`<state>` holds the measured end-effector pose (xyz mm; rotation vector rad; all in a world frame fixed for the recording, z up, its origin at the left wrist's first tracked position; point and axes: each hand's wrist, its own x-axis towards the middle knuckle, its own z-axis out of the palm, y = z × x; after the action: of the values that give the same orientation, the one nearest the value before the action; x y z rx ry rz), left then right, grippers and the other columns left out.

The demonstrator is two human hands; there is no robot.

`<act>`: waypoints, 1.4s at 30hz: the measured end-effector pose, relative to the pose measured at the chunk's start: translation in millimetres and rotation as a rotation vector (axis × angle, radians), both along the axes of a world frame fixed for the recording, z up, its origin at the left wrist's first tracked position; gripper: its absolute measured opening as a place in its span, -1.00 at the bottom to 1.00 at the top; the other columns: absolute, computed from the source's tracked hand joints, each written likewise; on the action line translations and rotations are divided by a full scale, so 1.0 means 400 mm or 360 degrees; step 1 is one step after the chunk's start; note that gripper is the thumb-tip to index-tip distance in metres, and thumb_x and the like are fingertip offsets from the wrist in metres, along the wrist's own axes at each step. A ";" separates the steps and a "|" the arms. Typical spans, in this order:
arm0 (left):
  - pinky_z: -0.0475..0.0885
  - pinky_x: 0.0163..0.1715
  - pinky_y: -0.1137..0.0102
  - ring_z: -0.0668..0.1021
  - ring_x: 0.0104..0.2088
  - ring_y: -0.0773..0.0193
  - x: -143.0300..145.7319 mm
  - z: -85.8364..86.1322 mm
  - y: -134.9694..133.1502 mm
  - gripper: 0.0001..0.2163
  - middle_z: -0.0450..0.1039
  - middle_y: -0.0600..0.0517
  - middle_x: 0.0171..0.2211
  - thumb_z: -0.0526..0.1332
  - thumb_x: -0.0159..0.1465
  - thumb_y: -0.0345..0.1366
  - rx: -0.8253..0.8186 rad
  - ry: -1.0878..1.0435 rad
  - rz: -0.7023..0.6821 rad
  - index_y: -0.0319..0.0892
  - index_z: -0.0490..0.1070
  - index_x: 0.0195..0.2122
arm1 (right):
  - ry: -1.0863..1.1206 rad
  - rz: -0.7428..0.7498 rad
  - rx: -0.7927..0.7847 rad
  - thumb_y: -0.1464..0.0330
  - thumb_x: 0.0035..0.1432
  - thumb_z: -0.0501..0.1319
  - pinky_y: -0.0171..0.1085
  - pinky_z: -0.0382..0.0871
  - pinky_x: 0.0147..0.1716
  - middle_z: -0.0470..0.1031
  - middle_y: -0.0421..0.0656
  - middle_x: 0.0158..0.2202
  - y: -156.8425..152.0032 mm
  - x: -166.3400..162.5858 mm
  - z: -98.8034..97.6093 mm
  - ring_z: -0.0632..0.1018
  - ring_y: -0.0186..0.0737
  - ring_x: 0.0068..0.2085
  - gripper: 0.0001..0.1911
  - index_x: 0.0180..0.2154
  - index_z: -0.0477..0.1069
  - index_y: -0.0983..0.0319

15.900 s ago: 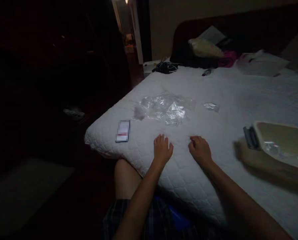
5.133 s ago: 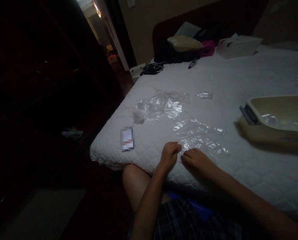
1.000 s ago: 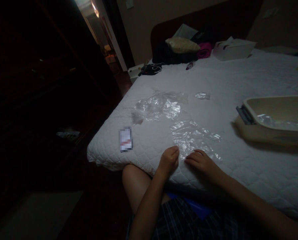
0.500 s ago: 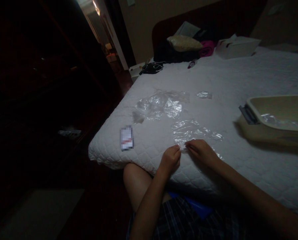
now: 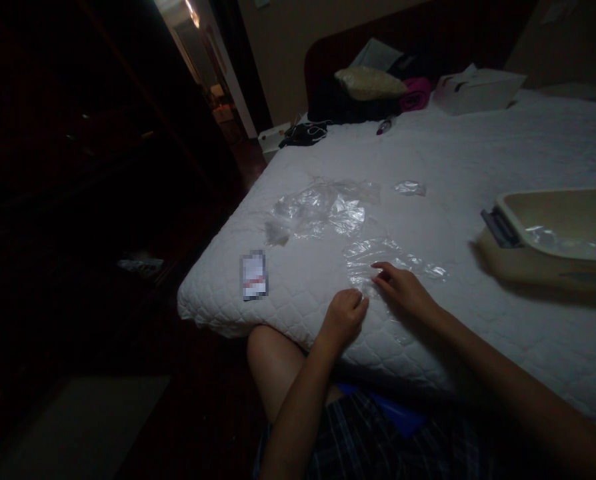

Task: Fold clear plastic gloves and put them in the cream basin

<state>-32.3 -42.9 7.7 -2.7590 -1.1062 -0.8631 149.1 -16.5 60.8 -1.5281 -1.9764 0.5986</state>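
Observation:
A clear, crinkled plastic bag [image 5: 373, 252] lies on the white quilted bed, close to its front edge. My left hand [image 5: 345, 319] is closed at the bag's near edge, its fingertips pinching the thin film. Just to the right, my right hand [image 5: 403, 290] hovers over the bag with thumb and forefinger apart. Whether its fingertips touch the film is hard to see. Farther back is a larger heap of clear plastic bags [image 5: 318, 207], and a small folded plastic piece [image 5: 411, 189] rests to the right of that heap.
On the right stands a cream plastic bin [image 5: 543, 260] with a grey handle and clear plastic inside. A phone-like object [image 5: 255, 275], blurred out, lies at left. Toward the headboard are a white box [image 5: 478, 93], a pillow [image 5: 371, 83] and a pink roll [image 5: 415, 95].
My right hand has moved slightly up and away from my left hand, and its fingers have parted. My left hand has stayed at the bag's edge.

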 end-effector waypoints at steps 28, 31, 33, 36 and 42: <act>0.42 -0.10 0.17 0.45 -0.05 0.15 -0.003 -0.009 -0.007 -0.79 0.44 -0.14 -0.12 0.07 0.21 -0.47 0.0216 -0.0251 0.0104 -0.23 0.35 -0.13 | -0.0506 0.0248 0.0559 0.36 0.19 0.06 -0.19 0.29 -0.25 0.49 -0.05 -0.29 -0.033 0.109 -0.007 0.48 -0.16 -0.26 -0.78 -0.20 0.44 0.25; 0.40 -0.07 0.14 0.45 -0.03 0.13 0.017 -0.013 -0.020 -0.76 0.43 -0.16 -0.09 0.06 0.20 -0.48 0.0239 -0.0229 0.0095 -0.23 0.34 -0.10 | -0.0593 0.0305 0.0731 0.36 0.18 0.08 -0.18 0.28 -0.25 0.49 -0.06 -0.29 -0.090 0.144 -0.020 0.47 -0.16 -0.28 -0.80 -0.20 0.44 0.23; 0.39 -0.04 0.13 0.44 -0.01 0.11 0.038 -0.014 -0.028 -0.73 0.42 -0.16 -0.07 0.05 0.20 -0.48 0.0224 -0.0181 0.0056 -0.25 0.33 -0.08 | -0.0668 0.0353 0.0838 0.37 0.18 0.08 -0.16 0.27 -0.23 0.50 -0.06 -0.29 -0.123 0.156 -0.032 0.47 -0.16 -0.27 -0.80 -0.20 0.44 0.22; 0.36 0.01 0.14 0.41 0.03 0.10 0.062 -0.015 -0.033 -0.70 0.41 -0.18 -0.04 0.04 0.19 -0.47 0.0177 -0.0094 0.0001 -0.30 0.32 -0.05 | -0.0788 0.0488 0.0937 0.44 0.19 0.05 -0.14 0.27 -0.18 0.50 -0.05 -0.23 -0.153 0.158 -0.049 0.47 -0.16 -0.22 -0.77 -0.16 0.43 0.22; 0.34 0.06 0.14 0.38 0.07 0.09 0.061 -0.022 -0.028 -0.70 0.39 -0.16 -0.01 0.02 0.21 -0.46 0.0070 -0.0007 -0.0055 -0.32 0.31 -0.03 | -0.0872 0.0567 0.1062 0.52 0.18 0.01 -0.06 0.23 -0.08 0.50 -0.03 -0.19 -0.152 0.144 -0.080 0.46 -0.15 -0.16 -0.71 -0.11 0.39 0.23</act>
<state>-7.8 -54.2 -1.0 -2.7494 -1.0304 -0.8865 206.5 -77.2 28.8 -0.9798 -2.5227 -0.3907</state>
